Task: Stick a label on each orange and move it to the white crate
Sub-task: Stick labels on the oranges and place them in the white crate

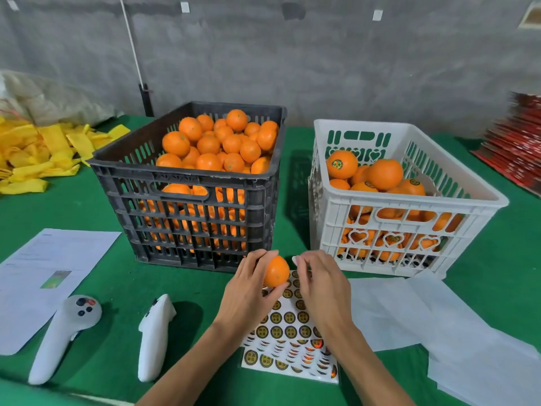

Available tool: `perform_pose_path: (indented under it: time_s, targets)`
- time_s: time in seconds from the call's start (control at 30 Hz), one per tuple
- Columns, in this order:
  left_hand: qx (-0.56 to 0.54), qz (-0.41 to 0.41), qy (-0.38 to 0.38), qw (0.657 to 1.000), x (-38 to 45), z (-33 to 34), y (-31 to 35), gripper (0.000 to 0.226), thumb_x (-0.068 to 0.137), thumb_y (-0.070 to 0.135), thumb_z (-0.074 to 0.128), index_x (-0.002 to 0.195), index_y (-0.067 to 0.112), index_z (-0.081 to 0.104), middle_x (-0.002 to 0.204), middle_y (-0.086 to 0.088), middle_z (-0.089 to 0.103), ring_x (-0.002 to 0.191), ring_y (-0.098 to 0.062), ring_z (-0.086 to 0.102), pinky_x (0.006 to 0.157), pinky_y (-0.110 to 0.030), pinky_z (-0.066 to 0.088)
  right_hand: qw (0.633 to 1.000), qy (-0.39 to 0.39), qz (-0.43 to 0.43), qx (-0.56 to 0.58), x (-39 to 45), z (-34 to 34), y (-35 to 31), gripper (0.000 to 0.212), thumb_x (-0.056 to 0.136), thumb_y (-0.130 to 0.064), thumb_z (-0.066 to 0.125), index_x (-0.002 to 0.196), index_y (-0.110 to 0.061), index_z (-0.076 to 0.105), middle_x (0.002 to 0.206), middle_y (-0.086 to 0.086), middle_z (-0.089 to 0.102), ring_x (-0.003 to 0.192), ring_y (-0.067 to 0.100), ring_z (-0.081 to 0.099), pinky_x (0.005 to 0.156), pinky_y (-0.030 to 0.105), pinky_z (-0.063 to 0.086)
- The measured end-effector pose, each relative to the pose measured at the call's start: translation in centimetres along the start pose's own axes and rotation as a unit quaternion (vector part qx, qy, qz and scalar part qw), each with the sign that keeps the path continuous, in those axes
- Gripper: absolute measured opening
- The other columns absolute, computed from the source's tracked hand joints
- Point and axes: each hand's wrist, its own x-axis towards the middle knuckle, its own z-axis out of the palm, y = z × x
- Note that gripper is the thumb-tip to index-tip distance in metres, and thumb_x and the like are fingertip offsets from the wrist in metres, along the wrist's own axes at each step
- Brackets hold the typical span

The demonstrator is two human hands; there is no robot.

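Observation:
My left hand (248,285) grips an orange (276,271) just above the sheet of round black-and-gold labels (288,332) lying on the green table. My right hand (320,281) hovers beside the orange with its fingertips curled together over the top of the sheet; whether a label sits between them I cannot tell. A black crate (187,183) heaped with unlabelled oranges stands behind my left hand. To its right the white crate (409,206) holds several oranges, some showing labels.
Two white handheld controllers (63,338) (153,335) lie at the front left, with printed paper (46,268) beside them. Blank white sheets (433,326) cover the front right. Yellow foam sleeves (38,153) pile at the far left; red boxes (515,148) stack at the far right.

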Motion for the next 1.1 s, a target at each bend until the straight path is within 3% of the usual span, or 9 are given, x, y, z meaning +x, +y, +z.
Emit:
perform_pose_path:
  time_s: [0.23, 0.33, 0.47, 0.57, 0.7, 0.8, 0.93, 1.03, 1.1]
  targets:
    - [-0.052, 0.041, 0.081, 0.995, 5.2, -3.3, 5.3, 0.064, 0.087, 0.021, 0.081, 0.146, 0.020, 0.055, 0.140, 0.000, 0.048, 0.121, -0.021, 0.058, 0.085, -0.038, 0.061, 0.991, 0.055, -0.046, 0.111, 2.0, -4.9, -2.6, 0.039, 0.107, -0.038, 0.046, 0.137, -0.020, 0.062, 0.138, -0.009, 0.061, 0.126, 0.003, 0.054, 0.107, 0.019, 0.043]
    - [-0.055, 0.104, 0.105, 0.987, 9.8, -4.9, 8.9, 0.062, 0.093, 0.024, 0.076, 0.149, 0.024, 0.050, 0.142, -0.001, 0.043, 0.124, -0.024, 0.054, 0.087, -0.043, 0.059, 0.987, 0.062, -0.025, 0.146, 4.8, -8.1, -3.1, 0.060, 0.098, -0.057, 0.049, 0.150, -0.027, 0.044, 0.141, -0.022, 0.048, 0.127, -0.010, 0.045, 0.103, 0.004, 0.034]
    - [-0.076, 0.154, 0.107, 0.979, 15.8, -5.2, 13.3, 0.065, 0.089, 0.016, 0.079, 0.146, 0.024, 0.049, 0.141, 0.001, 0.044, 0.127, -0.020, 0.049, 0.094, -0.041, 0.055, 0.982, 0.141, 0.043, 0.115, 10.7, -11.7, -1.3, 0.066, 0.088, -0.059, 0.067, 0.142, -0.025, 0.052, 0.125, -0.007, 0.066, 0.105, 0.008, 0.064, 0.086, 0.027, 0.056]
    - [-0.102, 0.160, 0.068, 0.980, 19.4, -5.8, 15.4, 0.063, 0.090, 0.007, 0.072, 0.147, 0.019, 0.048, 0.144, 0.000, 0.042, 0.127, -0.021, 0.052, 0.100, -0.043, 0.052, 0.982, 0.178, 0.049, 0.038, 15.1, -13.9, 0.6, 0.055, 0.091, -0.062, 0.062, 0.131, -0.024, 0.056, 0.111, -0.004, 0.069, 0.097, 0.016, 0.066, 0.078, 0.027, 0.050]
    - [0.049, 0.140, 0.093, 0.985, 22.9, -8.5, 13.8, 0.058, 0.096, 0.034, 0.070, 0.147, 0.021, 0.048, 0.138, 0.000, 0.051, 0.124, -0.022, 0.054, 0.099, -0.040, 0.050, 0.990, 0.112, 0.050, -0.069, 19.6, -14.8, 2.7, 0.058, 0.099, -0.055, 0.054, 0.144, -0.018, 0.054, 0.149, 0.010, 0.054, 0.142, 0.028, 0.043, 0.117, 0.040, 0.034]
    - [0.105, 0.034, 0.076, 0.991, 24.5, -11.1, 9.0, 0.045, 0.099, 0.035, 0.063, 0.140, 0.018, 0.053, 0.130, -0.007, 0.059, 0.122, -0.029, 0.055, 0.098, -0.042, 0.048, 0.996, 0.077, -0.002, -0.034, 20.7, -13.0, 1.6, 0.057, 0.098, -0.058, 0.054, 0.145, -0.025, 0.057, 0.159, 0.005, 0.042, 0.150, 0.024, 0.031, 0.125, 0.039, 0.021]
    - [0.125, -0.137, -0.147, 0.971, 26.3, -13.5, 2.6, 0.045, 0.100, 0.026, 0.061, 0.142, 0.014, 0.052, 0.139, -0.013, 0.060, 0.126, -0.032, 0.057, 0.099, -0.034, 0.046, 0.995, 0.021, -0.063, 0.070, 20.8, -8.5, -2.9, 0.053, 0.096, -0.054, 0.060, 0.140, -0.025, 0.062, 0.154, 0.000, 0.049, 0.146, 0.018, 0.038, 0.124, 0.035, 0.025]
    - [0.165, -0.201, -0.420, 0.869, 26.4, -13.3, 0.2, 0.044, 0.092, 0.033, 0.057, 0.133, 0.016, 0.063, 0.133, -0.007, 0.064, 0.114, -0.028, 0.063, 0.099, -0.036, 0.050, 0.988, 0.007, -0.071, 0.133, 20.8, -5.9, -5.5, 0.048, 0.098, -0.049, 0.061, 0.138, -0.023, 0.063, 0.149, -0.002, 0.055, 0.142, 0.015, 0.044, 0.119, 0.036, 0.033]
    - [0.099, -0.262, -0.512, 0.812, 26.5, -13.0, -0.9, 0.049, 0.089, 0.040, 0.056, 0.131, 0.015, 0.066, 0.131, -0.009, 0.068, 0.115, -0.032, 0.067, 0.106, -0.047, 0.052, 0.983, 0.008, -0.074, 0.169, 20.8, -4.6, -6.5, 0.044, 0.099, -0.046, 0.060, 0.136, -0.024, 0.065, 0.145, -0.004, 0.058, 0.138, 0.012, 0.048, 0.116, 0.035, 0.038]
